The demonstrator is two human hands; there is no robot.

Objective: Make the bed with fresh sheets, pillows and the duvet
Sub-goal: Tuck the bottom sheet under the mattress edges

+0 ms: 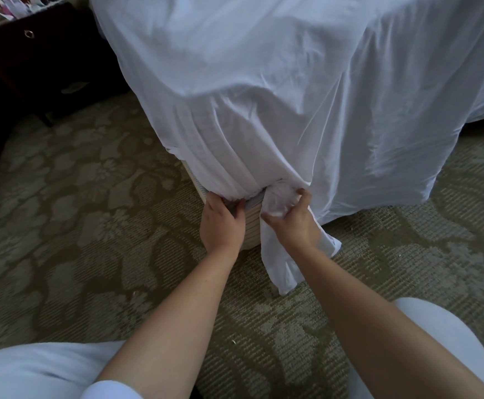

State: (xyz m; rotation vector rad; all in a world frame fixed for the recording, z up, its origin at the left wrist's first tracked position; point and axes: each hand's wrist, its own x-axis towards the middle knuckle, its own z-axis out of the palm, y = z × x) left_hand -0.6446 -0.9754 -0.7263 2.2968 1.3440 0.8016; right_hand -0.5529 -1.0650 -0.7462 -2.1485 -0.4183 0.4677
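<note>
We look down at the corner of a bed draped in a thin, crinkled white sheet [278,96], its cloth soft and slightly sheer, falling in long folds toward our hands. Our right hand [292,223] grips a twisted, bunched knot of the sheet, fingers curled round it, with a loose tail of fabric hanging below the wrist onto the floor. Our left hand [222,223], just beside it, presses against the gathered hem; its fingertips are buried between the cloth and the edge of the bed, so we cannot tell how they lie. Between the two hands shows a strip of the pale, ribbed bed base [253,226], under a grey edge band. Beneath our forearms spreads a carpet [91,211] of coarse olive weave with a large pale floral pattern. Well beyond the left hand, to its far side, stands a dark wooden nightstand [42,61] with a round metal pull. Our knees in white cloth [33,370] frame the near edge.
</note>
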